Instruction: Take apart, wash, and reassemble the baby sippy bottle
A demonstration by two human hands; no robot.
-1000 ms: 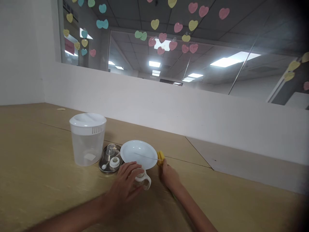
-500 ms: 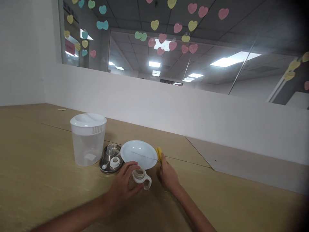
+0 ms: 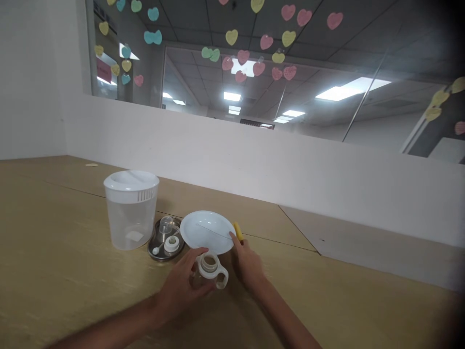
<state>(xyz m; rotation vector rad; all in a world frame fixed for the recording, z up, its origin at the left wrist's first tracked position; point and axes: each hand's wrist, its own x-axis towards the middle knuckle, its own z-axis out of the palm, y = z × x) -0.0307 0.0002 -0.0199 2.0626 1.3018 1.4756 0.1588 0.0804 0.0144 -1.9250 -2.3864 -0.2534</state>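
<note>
My left hand (image 3: pixel 180 283) grips a small clear baby bottle (image 3: pixel 209 269) with white handles and an open neck, standing on the wooden table. My right hand (image 3: pixel 249 262) holds a thin brush by its yellow handle (image 3: pixel 238 231), and its fine wire stem lies across the white plate (image 3: pixel 207 231). The plate sits just behind the bottle.
A clear plastic pitcher (image 3: pixel 131 208) with a white lid stands at the left. Beside it a small metal tray (image 3: pixel 162 241) holds bottle parts and a small spoon. The wooden table (image 3: pixel 65 271) ends at a white partition wall (image 3: pixel 254 160) with glass above.
My left hand has shifted off the bottle's top to its side, uncovering the neck. My right hand with the yellow-handled brush has moved slightly left, towards the plate.
</note>
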